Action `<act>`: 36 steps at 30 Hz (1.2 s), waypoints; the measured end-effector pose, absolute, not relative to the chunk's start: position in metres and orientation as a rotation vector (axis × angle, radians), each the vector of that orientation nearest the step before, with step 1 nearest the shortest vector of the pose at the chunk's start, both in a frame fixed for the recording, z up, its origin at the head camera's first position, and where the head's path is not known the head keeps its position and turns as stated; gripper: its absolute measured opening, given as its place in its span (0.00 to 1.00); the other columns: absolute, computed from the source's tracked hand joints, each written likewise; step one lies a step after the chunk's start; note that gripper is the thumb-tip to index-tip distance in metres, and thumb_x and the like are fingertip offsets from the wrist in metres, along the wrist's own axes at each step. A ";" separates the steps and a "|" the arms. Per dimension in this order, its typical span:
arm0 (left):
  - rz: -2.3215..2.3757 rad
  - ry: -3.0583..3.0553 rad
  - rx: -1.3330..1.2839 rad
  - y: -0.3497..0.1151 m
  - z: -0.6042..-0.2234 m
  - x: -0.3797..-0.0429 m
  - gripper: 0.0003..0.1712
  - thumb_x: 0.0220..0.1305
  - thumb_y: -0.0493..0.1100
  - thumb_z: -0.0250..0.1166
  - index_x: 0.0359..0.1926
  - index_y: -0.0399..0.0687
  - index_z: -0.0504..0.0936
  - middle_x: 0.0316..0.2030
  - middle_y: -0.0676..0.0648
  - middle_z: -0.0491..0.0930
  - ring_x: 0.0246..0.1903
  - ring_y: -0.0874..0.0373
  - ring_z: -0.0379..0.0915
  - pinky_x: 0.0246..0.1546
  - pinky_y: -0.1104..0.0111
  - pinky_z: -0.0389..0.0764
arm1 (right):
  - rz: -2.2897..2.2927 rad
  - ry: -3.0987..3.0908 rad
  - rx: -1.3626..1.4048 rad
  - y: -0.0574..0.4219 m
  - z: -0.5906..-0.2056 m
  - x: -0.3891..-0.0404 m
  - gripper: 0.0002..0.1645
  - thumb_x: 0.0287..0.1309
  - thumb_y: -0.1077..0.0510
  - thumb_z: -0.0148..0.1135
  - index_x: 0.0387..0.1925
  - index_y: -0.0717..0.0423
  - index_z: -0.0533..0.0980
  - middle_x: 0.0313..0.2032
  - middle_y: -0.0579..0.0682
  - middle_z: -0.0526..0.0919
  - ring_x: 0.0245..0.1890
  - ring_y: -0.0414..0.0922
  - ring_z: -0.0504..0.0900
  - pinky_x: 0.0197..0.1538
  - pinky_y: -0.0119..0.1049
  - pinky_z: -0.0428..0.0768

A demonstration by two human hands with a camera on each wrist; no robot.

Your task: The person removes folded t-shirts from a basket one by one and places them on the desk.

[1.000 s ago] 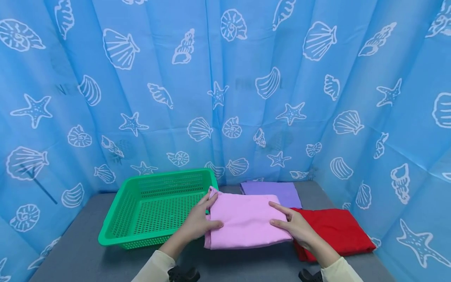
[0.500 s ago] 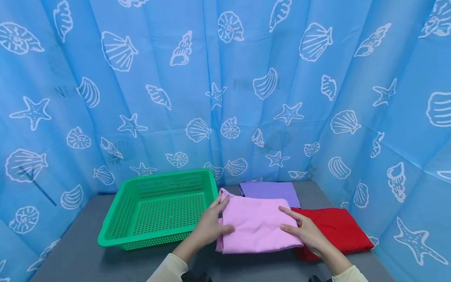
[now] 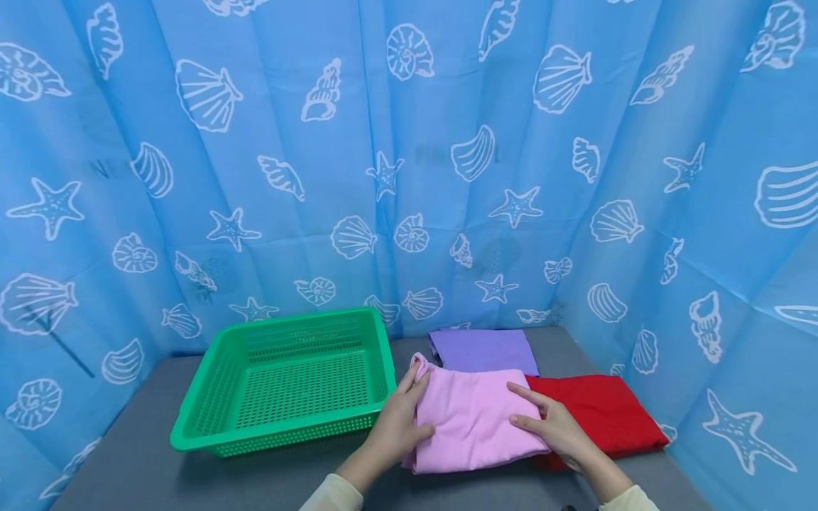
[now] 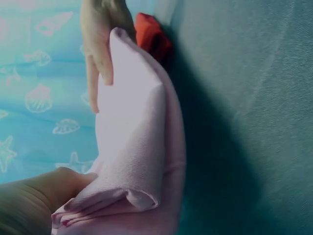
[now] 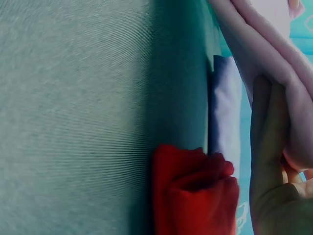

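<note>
Both hands hold a folded pink cloth [image 3: 476, 419] above the table, right of the green basket. My left hand [image 3: 397, 422] grips its left edge, thumb on top and the other fingers partly hidden behind the fold. At the right edge my right hand [image 3: 552, 426] pinches the cloth, thumb and forefinger on the upper face. In the right wrist view, fingers [image 5: 269, 132] of that hand lie under the pink cloth [image 5: 274, 54]. The left wrist view shows the cloth's layered folds [image 4: 132, 142] and a shadow between it and the table.
A green plastic basket [image 3: 185, 419] with perforated sides stands at the left. Behind the pink cloth lies a folded purple cloth [image 3: 486, 348]. A folded red cloth [image 3: 597, 411] lies at the right on the grey table [image 3: 128, 461]. A blue shell-print curtain [image 3: 434, 191] encloses the back and sides.
Both hands have carried the pink cloth to the right and slightly nearer, away from the basket. The hold stays the same; the head view has shifted slightly.
</note>
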State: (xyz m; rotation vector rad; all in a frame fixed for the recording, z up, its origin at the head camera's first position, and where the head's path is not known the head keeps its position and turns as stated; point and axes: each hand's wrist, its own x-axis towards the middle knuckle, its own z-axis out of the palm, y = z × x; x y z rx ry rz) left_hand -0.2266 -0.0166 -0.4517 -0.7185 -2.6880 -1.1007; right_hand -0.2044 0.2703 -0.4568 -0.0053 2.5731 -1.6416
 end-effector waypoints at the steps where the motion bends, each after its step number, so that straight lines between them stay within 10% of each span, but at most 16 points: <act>1: -1.106 -2.687 -0.718 -0.016 -0.454 -0.227 0.49 0.45 0.32 0.74 0.70 0.38 0.66 0.74 0.38 0.56 0.68 0.40 0.62 0.58 0.52 0.76 | -1.643 2.572 0.005 0.270 -0.458 -0.205 0.42 0.56 0.55 0.70 0.71 0.55 0.65 0.69 0.69 0.61 0.64 0.62 0.63 0.44 0.33 0.82; 20: -1.468 -2.665 -0.594 -0.020 -0.502 -0.230 0.48 0.49 0.35 0.72 0.72 0.42 0.64 0.76 0.44 0.51 0.71 0.42 0.56 0.57 0.59 0.76 | -1.597 2.587 0.050 0.275 -0.481 -0.204 0.43 0.53 0.53 0.73 0.70 0.54 0.67 0.68 0.69 0.63 0.66 0.65 0.63 0.51 0.46 0.83; 36: -1.654 -2.686 -0.439 -0.030 -0.526 -0.229 0.44 0.48 0.46 0.76 0.67 0.42 0.72 0.75 0.42 0.54 0.74 0.40 0.48 0.68 0.42 0.59 | -1.535 2.627 0.087 0.276 -0.489 -0.207 0.41 0.52 0.52 0.73 0.67 0.54 0.70 0.66 0.69 0.66 0.64 0.64 0.66 0.51 0.46 0.82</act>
